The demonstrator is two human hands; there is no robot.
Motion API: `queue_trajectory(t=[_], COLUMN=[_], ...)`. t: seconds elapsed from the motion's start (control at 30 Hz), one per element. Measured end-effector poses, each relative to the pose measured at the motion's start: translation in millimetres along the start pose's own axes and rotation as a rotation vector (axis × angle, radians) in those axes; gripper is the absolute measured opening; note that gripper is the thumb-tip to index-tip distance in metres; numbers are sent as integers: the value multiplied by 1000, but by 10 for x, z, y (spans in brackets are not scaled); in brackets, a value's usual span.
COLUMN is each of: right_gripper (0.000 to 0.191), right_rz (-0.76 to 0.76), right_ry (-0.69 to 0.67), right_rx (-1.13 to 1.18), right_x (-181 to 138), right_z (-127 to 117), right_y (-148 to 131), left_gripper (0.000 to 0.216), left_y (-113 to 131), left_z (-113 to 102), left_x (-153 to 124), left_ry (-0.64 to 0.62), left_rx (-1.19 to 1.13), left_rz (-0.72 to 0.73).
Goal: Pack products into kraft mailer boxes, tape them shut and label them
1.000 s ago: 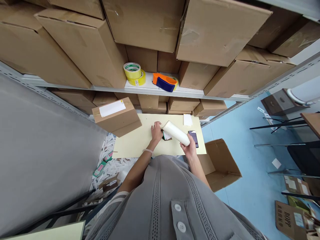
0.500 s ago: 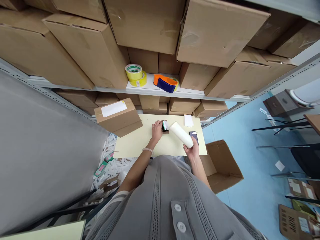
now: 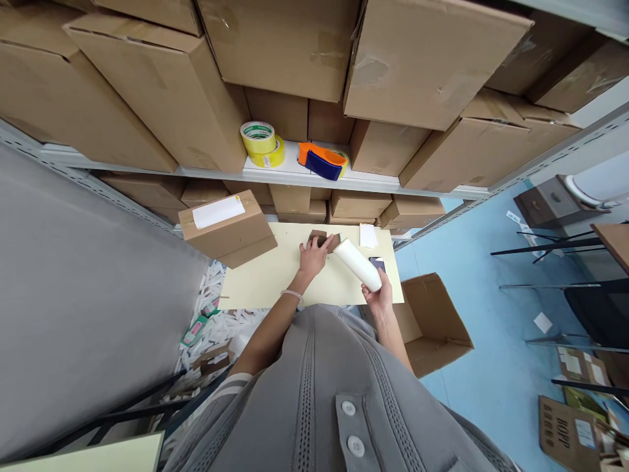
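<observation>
Smooth white roll (image 3: 358, 264): our right fingers (image 3: 366, 292) are gripping it; left fingers (image 3: 327, 242), hold unclear, are partly hiding a cardboard box (image 3: 335, 244).

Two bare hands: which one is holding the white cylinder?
The right hand, gripping the white cylinder by its near end; the left hand touches brown cardboard instead.

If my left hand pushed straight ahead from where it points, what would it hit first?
Your left hand would most likely meet the small brown cardboard box right at its fingers; one view can't settle whether they already touch.
</observation>
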State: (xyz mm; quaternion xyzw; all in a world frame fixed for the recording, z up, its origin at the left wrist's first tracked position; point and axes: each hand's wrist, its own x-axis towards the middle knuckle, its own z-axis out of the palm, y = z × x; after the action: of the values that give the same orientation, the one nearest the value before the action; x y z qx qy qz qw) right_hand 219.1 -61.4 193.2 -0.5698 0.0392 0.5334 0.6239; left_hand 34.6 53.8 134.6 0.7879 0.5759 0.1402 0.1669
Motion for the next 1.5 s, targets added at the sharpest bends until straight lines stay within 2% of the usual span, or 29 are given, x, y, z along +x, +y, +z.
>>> queue_trajectory(t=[0.2, 0.33, 0.5, 0.77, 0.87, 1.0, 1.1, 1.2, 1.37, 1.5], right_gripper=[27, 35, 37, 39, 37, 34, 34, 37, 45, 50], right_rz=[-109, -226, -305, -473, -553, -754, -888, -951, -998, -985], right_ry=[-52, -86, -86, -89, -121, -259, -356, -411, -355, -276], right_rx=[-99, -237, -357, -531, -657, -894, -1087, -1223, -1390, -1527], right_x=[10, 79, 191, 344, 350, 290, 248, 258, 325, 359], right_z=[51, 242, 524, 618, 635, 728, 838, 951, 1079, 1107], right_y=[-99, -138, -130, -150, -231, -281, -215, -101, 33, 110], left_gripper=[45, 32, 28, 19, 26, 46, 54, 51, 49, 49], left_y=[0, 12, -33, -184, -221, -230, -204, -176, -179, -201], left_z=[113, 168, 196, 199, 173, 146, 132, 112, 80, 98], left_x=[-18, -4, -39, -142, -139, -117, -99, -76, -52, -60], left_ry=[-7, 7, -44, 113, 134, 112, 96, 57, 64, 80], left_rx=[-136, -192, -261, -477, -500, -409, -353, -337, -357, -401], left_rz=[-13, 54, 119, 93, 26, 10, 47, 58, 10, 34])
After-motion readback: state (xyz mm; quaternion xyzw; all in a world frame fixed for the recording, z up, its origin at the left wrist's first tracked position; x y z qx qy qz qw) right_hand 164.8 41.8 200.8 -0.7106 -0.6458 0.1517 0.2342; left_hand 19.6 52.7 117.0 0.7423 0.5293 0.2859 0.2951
